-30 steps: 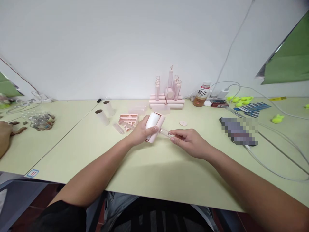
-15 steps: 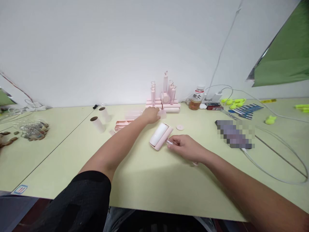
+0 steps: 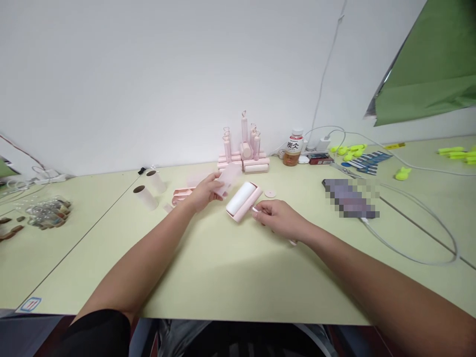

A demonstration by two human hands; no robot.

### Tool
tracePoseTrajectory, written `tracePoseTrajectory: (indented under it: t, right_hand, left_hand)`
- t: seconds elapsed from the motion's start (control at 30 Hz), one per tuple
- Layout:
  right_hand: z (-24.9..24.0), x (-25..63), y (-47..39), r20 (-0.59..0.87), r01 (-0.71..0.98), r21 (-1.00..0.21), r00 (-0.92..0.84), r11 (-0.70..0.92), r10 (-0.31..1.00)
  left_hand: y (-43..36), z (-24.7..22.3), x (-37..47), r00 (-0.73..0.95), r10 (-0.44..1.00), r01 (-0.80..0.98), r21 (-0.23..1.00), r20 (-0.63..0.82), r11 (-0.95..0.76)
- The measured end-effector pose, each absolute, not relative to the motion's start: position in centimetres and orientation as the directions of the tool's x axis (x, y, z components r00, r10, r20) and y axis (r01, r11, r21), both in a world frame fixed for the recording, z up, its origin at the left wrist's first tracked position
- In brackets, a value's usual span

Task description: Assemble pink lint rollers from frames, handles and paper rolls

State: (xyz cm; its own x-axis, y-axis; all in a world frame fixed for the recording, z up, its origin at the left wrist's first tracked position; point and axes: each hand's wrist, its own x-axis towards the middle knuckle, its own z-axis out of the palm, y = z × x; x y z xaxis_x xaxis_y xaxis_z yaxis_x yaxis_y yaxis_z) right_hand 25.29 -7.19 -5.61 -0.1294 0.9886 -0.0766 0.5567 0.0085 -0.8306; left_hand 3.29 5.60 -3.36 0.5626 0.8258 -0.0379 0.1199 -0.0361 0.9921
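My left hand (image 3: 206, 193) is closed on a thin translucent pale-pink cover (image 3: 228, 178), raised a little over the table. My right hand (image 3: 278, 217) grips the clear handle (image 3: 255, 210) of a lint roller (image 3: 241, 201); the handle's pink end (image 3: 293, 242) shows past the palm. The roller has a white roll set in a pink holder and slants in front of me. Beyond it lies a small pink disc (image 3: 270, 194). Left of my left hand is an open pink shell (image 3: 181, 195), partly covered by that hand.
Several pink lint rollers (image 3: 256, 164) are stacked by the wall, handles upright. Two cardboard tubes (image 3: 146, 197) stand at left. A bottle (image 3: 293, 148), a phone (image 3: 349, 198) with its cable (image 3: 405, 255), and yellow-green pieces (image 3: 403, 173) are on the right. Bagged items (image 3: 48, 212) lie far left.
My left hand has come back from the stacked rollers toward me and left, lifting the translucent cover. My right hand keeps its hold on the handle. The whole view has shifted slightly.
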Motion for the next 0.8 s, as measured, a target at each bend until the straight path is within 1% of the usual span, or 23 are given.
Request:
tracePoseTrajectory:
  t: [0.07,0.17,0.23,0.3,0.33,0.37,0.43,0.47,0.53,0.57,0.6,0.67,0.73,0.8]
  right_hand:
    - [-5.6,25.1,-7.3,-0.065,0.541,-0.841,-0.137,0.019,0.988]
    - [-5.6,24.7,-7.6,-0.063,0.543,-0.840,-0.139,0.023,0.988]
    - [-5.6,24.5,-7.7,-0.075,0.549,-0.836,-0.121,0.003,0.990]
    - [-5.6,24.4,-7.7,-0.114,0.519,-0.853,-0.091,-0.051,0.989]
    - [-5.6,24.4,-7.6,-0.146,0.485,-0.869,-0.071,-0.094,0.987]
    - [-5.5,24.4,-7.5,-0.181,0.438,-0.888,-0.051,-0.141,0.982]
    - [-5.4,24.6,-7.2,-0.238,0.311,-0.924,-0.020,-0.221,0.971]
    - [-5.2,24.7,-7.1,-0.258,0.241,-0.939,-0.016,-0.247,0.966]
    - [-4.9,25.0,-7.0,-0.280,0.106,-0.956,-0.057,-0.273,0.958]
    - [-4.6,25.2,-7.1,-0.278,0.049,-0.960,-0.089,-0.274,0.956]
    - [-4.4,25.3,-7.1,-0.266,-0.004,-0.963,-0.123,-0.269,0.956]
    - [-3.9,25.5,-7.4,-0.216,-0.118,-0.964,-0.175,-0.238,0.961]
    - [-3.6,25.6,-7.7,-0.160,-0.226,-0.953,-0.190,-0.201,0.969]
    - [-3.6,25.6,-7.8,-0.130,-0.279,-0.944,-0.181,-0.178,0.975]
  left_hand:
    - [4.4,-3.8,2.5,0.638,0.768,0.120,0.992,-0.057,-0.026]
    - [2.9,-4.7,2.5,0.757,0.645,0.215,0.971,-0.101,-0.100]
    - [2.2,-5.0,2.9,0.791,0.604,0.279,0.935,-0.095,-0.219]
    - [1.7,-4.8,3.4,0.792,0.608,0.351,0.851,-0.048,-0.391]
    - [1.4,-4.5,3.6,0.774,0.633,0.398,0.778,0.000,-0.487]
    - [1.0,-4.2,3.9,0.748,0.660,0.451,0.678,0.066,-0.580]
    - [-0.1,-3.7,4.6,0.717,0.659,0.543,0.412,0.228,-0.732]
    - [-0.7,-3.5,5.0,0.728,0.622,0.564,0.263,0.288,-0.783]
    - [-1.9,-3.6,5.9,0.786,0.531,0.556,0.016,0.316,-0.831]
    - [-2.3,-3.7,6.3,0.789,0.524,0.571,-0.067,0.322,-0.818]
    - [-2.6,-3.8,6.8,0.776,0.538,0.600,-0.122,0.331,-0.791]
    - [-2.4,-3.8,7.4,0.727,0.588,0.667,-0.163,0.355,-0.727]
    - [-1.3,-3.2,7.7,0.698,0.614,0.697,-0.151,0.369,-0.701]
    - [0.9,-1.8,7.4,0.678,0.624,0.707,-0.112,0.387,-0.698]
